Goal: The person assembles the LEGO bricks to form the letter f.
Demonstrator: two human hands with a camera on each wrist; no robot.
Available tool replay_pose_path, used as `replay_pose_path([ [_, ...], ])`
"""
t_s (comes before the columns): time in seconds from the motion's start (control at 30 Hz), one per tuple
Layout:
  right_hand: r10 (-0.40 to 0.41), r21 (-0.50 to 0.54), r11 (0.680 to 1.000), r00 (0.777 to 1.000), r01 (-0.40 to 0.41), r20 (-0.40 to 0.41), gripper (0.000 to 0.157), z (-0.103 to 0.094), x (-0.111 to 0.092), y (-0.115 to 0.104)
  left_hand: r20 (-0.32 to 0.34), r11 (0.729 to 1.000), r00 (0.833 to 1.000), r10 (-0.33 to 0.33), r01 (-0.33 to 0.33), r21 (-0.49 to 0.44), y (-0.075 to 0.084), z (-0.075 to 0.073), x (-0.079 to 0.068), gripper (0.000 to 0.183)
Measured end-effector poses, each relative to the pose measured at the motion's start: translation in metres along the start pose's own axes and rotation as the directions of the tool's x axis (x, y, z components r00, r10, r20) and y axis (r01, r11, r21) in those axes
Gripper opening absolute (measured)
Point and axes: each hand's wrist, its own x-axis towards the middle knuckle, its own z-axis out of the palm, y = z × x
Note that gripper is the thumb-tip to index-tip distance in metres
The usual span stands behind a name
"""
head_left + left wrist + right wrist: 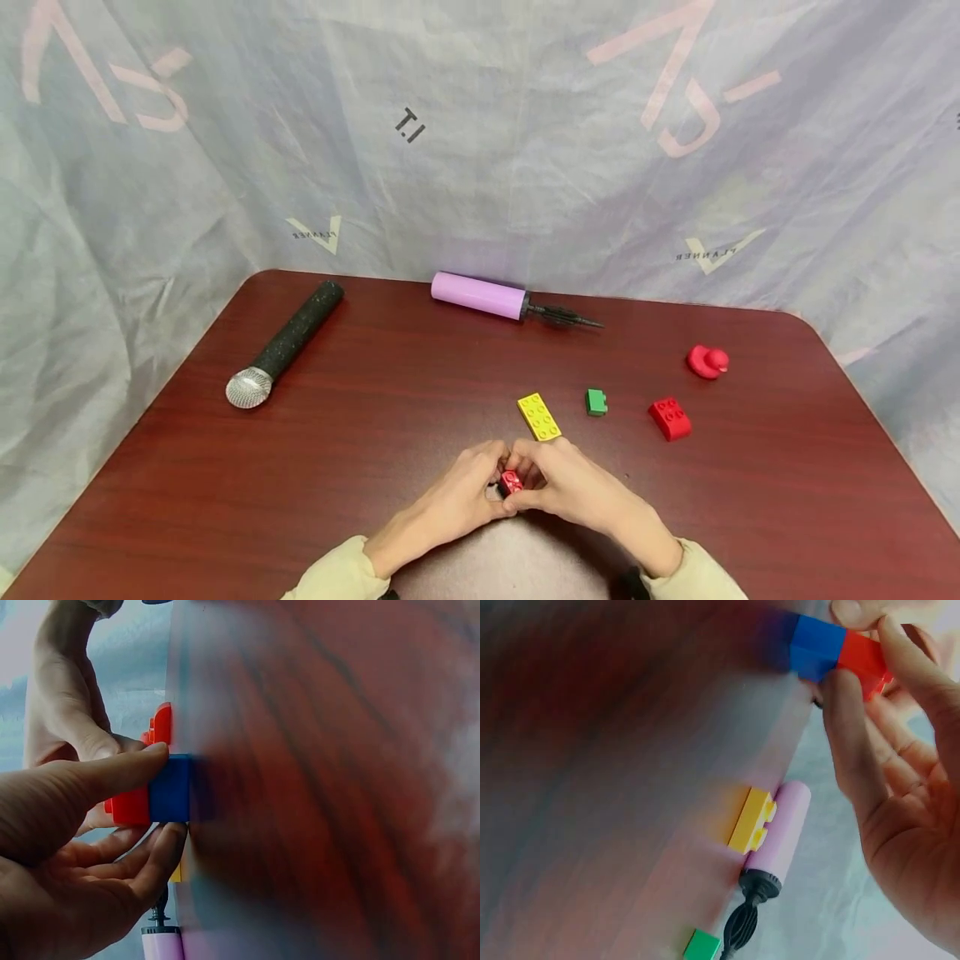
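Observation:
At the near middle of the table, a red toy brick [512,482] sits on top of a blue toy brick [169,795]; the two touch. My left hand [465,492] pinches the blue brick between thumb and fingertips. Opposite it, my right hand [573,483] grips the red brick [861,661], its thumb along the seam with the blue brick [817,649]. In the head view the fingers hide most of the stack. The blue brick's underside is at the tabletop.
Just beyond my hands lies a yellow brick [538,417], with a green brick [596,402], a red curved brick [670,418] and a red rubber duck [707,362] to the right. A purple hand pump [480,295] lies at the back, a microphone [288,342] at left.

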Motion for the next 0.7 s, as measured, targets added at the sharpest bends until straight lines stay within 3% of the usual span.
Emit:
replay_pose_path([
  [0.13,-0.01,-0.031,0.999,1.0,0.01,-0.026,0.03,0.002,-0.002,0.001,-0.001,1.0,1.0,0.0,0.0,0.007,0.0,0.003,-0.002,0.037],
  [0.47,-0.015,-0.071,0.997,0.998,0.011,-0.053,0.029,-0.008,-0.002,0.001,0.011,1.0,1.0,0.028,-0.028,0.001,0.002,0.004,-0.002,0.031],
  [0.6,0.05,-0.138,0.988,0.983,-0.075,-0.175,0.033,-0.021,0.001,0.005,0.005,0.999,0.999,0.036,-0.036,0.029,0.003,0.005,-0.002,0.033],
  [0.7,0.155,-0.19,0.958,0.945,-0.215,-0.289,0.038,-0.03,0.005,0.009,0.006,0.999,1.0,0.019,-0.019,0.036,0.003,0.006,-0.001,0.033],
])
